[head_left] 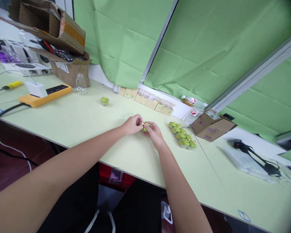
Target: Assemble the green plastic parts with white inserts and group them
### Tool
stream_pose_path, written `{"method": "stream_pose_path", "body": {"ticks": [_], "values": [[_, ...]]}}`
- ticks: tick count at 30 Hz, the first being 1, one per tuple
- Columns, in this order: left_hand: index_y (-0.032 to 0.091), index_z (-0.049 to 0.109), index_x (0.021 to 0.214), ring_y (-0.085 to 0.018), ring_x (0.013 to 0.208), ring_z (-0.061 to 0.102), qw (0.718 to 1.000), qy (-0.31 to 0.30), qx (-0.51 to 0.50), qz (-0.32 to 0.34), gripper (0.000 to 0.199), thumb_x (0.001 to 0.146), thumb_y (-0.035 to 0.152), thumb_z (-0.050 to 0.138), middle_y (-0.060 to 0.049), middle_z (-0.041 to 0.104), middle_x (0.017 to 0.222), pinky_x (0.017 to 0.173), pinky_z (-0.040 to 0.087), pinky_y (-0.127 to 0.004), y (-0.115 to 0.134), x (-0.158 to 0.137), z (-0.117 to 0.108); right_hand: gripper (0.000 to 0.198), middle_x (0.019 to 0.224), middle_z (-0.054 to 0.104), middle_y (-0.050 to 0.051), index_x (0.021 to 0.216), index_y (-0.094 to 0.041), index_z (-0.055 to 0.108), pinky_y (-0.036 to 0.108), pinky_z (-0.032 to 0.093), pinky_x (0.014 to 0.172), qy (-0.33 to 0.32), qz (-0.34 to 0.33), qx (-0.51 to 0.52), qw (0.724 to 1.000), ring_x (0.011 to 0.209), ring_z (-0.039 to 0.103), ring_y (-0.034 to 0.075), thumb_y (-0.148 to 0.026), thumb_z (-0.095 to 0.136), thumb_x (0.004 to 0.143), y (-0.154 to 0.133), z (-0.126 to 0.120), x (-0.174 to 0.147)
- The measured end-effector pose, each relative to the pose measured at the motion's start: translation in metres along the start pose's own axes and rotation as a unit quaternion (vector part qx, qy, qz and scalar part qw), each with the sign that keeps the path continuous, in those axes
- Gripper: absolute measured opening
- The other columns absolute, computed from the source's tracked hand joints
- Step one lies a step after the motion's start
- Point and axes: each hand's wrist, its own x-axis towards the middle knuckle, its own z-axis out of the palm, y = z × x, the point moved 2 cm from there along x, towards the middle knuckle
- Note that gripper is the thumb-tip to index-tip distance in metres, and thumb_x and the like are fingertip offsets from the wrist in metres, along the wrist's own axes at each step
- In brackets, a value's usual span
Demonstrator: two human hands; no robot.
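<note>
Over the middle of the table (126, 152), both hands meet at a small green piece (144, 127), which looks like the green tops in the cluster. My left hand (133, 125) pinches its left side with closed fingers. From the right, my right hand (153, 132) grips the same piece between thumb and fingers. Fingers cover most of it. Just behind my left hand lies something clear (129, 115), too faint to name. A cluster of several small clear cups with green tops and loops (181, 134) stands to the right. A similar green-topped cup (104, 101) sits alone at the back left.
Small cardboard boxes (145, 98) line the back edge. At left are an orange power strip (52, 95), a yellow screwdriver (13, 84), a clear jar (80, 84) and stacked cartons (70, 35). Right hold an open carton (210, 126), clear packaging (194, 115) and a black device (257, 158).
</note>
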Motion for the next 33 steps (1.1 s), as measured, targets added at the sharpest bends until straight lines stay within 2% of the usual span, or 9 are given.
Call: {"method": "stream_pose_path", "body": {"ticks": [14, 19, 22, 25, 29, 33], "values": [[0.019, 0.052, 0.086, -0.011, 0.065, 0.055, 1.000, -0.009, 0.011, 0.001, 0.017, 0.072, 0.020, 0.062, 0.002, 0.058, 0.075, 0.059, 0.043, -0.023, 0.000, -0.001, 0.000, 0.048, 0.091, 0.067, 0.004, 0.101, -0.021, 0.061, 0.031, 0.058, 0.072, -0.009, 0.002, -0.010, 1.000, 0.087, 0.064, 0.017, -0.049, 0.080, 0.067, 0.001, 0.000, 0.000], [0.019, 0.053, 0.086, -0.010, 0.063, 0.054, 1.000, -0.006, 0.020, -0.007, 0.016, 0.072, 0.018, 0.061, 0.002, 0.059, 0.077, 0.059, 0.042, -0.021, 0.003, -0.001, -0.001, 0.041, 0.089, 0.066, 0.003, 0.099, -0.021, 0.061, 0.032, 0.058, 0.072, -0.005, 0.020, -0.001, 1.000, 0.086, 0.064, 0.018, -0.043, 0.076, 0.068, 0.000, 0.001, -0.001], [0.018, 0.055, 0.086, -0.009, 0.063, 0.055, 1.000, -0.004, 0.026, -0.010, 0.015, 0.072, 0.016, 0.059, 0.001, 0.062, 0.081, 0.059, 0.043, -0.021, 0.004, -0.001, -0.002, 0.033, 0.089, 0.065, 0.002, 0.098, -0.021, 0.062, 0.031, 0.056, 0.065, 0.002, 0.035, 0.009, 0.999, 0.081, 0.064, 0.017, -0.037, 0.067, 0.069, 0.000, 0.000, 0.000], [0.017, 0.061, 0.087, -0.010, 0.061, 0.056, 0.999, 0.004, 0.043, -0.019, 0.014, 0.073, 0.016, 0.057, 0.001, 0.065, 0.081, 0.059, 0.043, -0.022, 0.003, 0.000, -0.004, 0.031, 0.086, 0.065, 0.002, 0.096, -0.021, 0.061, 0.026, 0.048, 0.051, 0.007, 0.047, 0.007, 0.999, 0.068, 0.063, 0.015, -0.030, 0.057, 0.067, 0.001, 0.000, 0.001], [0.017, 0.071, 0.084, -0.013, 0.066, 0.060, 0.997, 0.007, 0.059, -0.046, 0.019, 0.074, 0.015, 0.055, -0.001, 0.070, 0.077, 0.064, 0.047, -0.025, 0.001, 0.001, -0.004, 0.026, 0.074, 0.062, -0.001, 0.093, -0.021, 0.059, 0.022, 0.037, 0.043, 0.017, 0.040, -0.036, 0.998, 0.053, 0.057, 0.012, -0.030, 0.054, 0.069, 0.003, -0.001, 0.001], [0.016, 0.074, 0.084, -0.016, 0.073, 0.065, 0.998, -0.002, 0.051, -0.049, 0.018, 0.073, 0.015, 0.060, -0.003, 0.074, 0.081, 0.072, 0.052, -0.027, -0.002, 0.002, -0.003, 0.023, 0.063, 0.059, -0.003, 0.094, -0.022, 0.061, 0.024, 0.040, 0.046, 0.019, 0.015, -0.154, 0.988, 0.051, 0.055, 0.013, -0.032, 0.053, 0.074, 0.010, -0.004, 0.002]]}}
